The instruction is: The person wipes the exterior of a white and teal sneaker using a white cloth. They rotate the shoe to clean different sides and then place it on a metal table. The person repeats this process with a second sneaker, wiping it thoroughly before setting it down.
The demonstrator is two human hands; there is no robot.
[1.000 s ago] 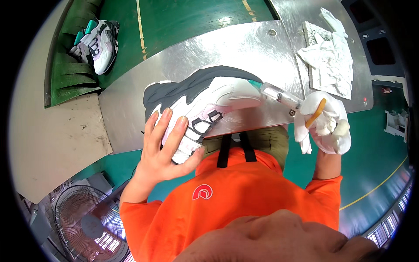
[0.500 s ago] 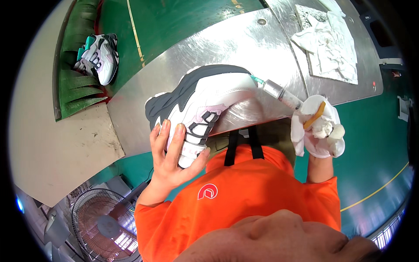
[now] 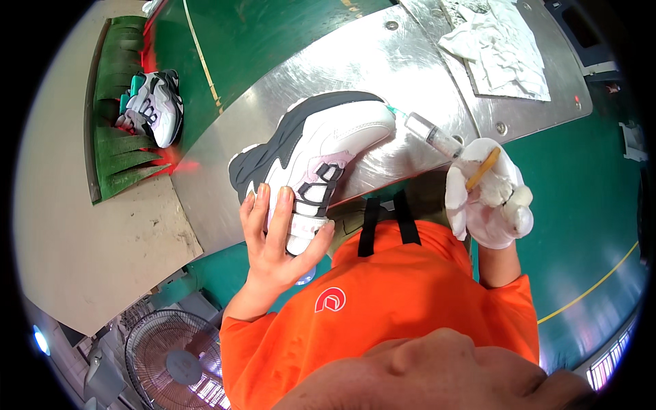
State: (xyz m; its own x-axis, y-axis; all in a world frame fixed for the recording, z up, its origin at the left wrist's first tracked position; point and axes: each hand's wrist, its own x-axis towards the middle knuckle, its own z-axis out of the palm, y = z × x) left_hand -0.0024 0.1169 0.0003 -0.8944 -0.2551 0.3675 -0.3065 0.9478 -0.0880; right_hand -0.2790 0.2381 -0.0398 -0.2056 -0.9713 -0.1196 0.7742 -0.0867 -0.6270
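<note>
My bare left hand (image 3: 275, 236) is wrapped round the collar and heel end of a white sneaker (image 3: 350, 133) with a dark grey sole and pale pink and black trim. It lies tilted on its side, its sole facing away from me and its toe to the right. My right hand (image 3: 488, 198), in a white glove, is closed round the rear end of a clear syringe (image 3: 433, 134). The syringe's thin green-based tip reaches the seam between sole and upper at the toe. Between the gloved fingers there is also a yellow-brown flat stick (image 3: 483, 169).
The sneaker is held over a scratched metal table (image 3: 328, 72). Crumpled white cloths (image 3: 502, 51) lie on a board at the far right. Past the beige board (image 3: 102, 253), another pair of sneakers (image 3: 158, 109) sits by green strips. A fan (image 3: 181, 365) stands at the lower left.
The whole view has shifted slightly. My right hand and the syringe have moved a little to the left along with the sneaker's toe, the tip staying at the toe seam. Both grips are unchanged.
</note>
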